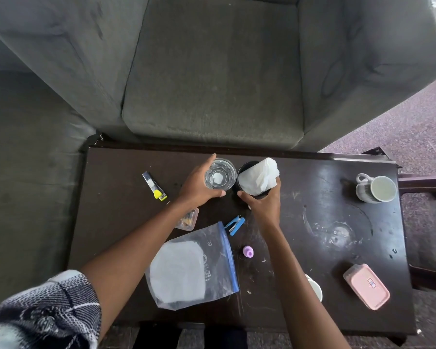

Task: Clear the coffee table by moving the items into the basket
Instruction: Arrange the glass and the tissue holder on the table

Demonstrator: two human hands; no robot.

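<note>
**Both hands on cups at top centre, basket not in frame**

Grey sofa (212,71) fills the upper frame. Below it the dark coffee table (300,197) runs across the middle and lower frame, and everything you have to clear sits on it.

Biggest item: zip bag (194,265) with white contents, lower centre, flat, its blue seal edge running top to bottom along its right side. Pink lidded box (366,285) lower right. White mug (375,188) at right edge, handle pointing upper left. Black cup (249,178) stuffed with white tissue (259,176), top centre. Clear glass (220,177) just left of it, the two nearly touching. Then the smaller stuff: lighter (154,185) with yellow end, centre left, long axis diagonal; blue stapler (235,224) centre; small clear tub (188,219) partly under your left forearm; purple cap (248,251) below the stapler; a white rim peeking out beside your right forearm, can't tell what it is.

Your left hand (199,185) is wrapped around the glass from its left side, fingers curled on the wall. Your right hand (264,202) is closed around the black cup from the lower right, thumb at its near rim. Both stand upright, each directly in its own hand, so likely a straight lift, keeping them vertical; the glass may hold water.

Basket isn't visible, so carry direction is unknown. Nothing looks cleared yet.
</note>
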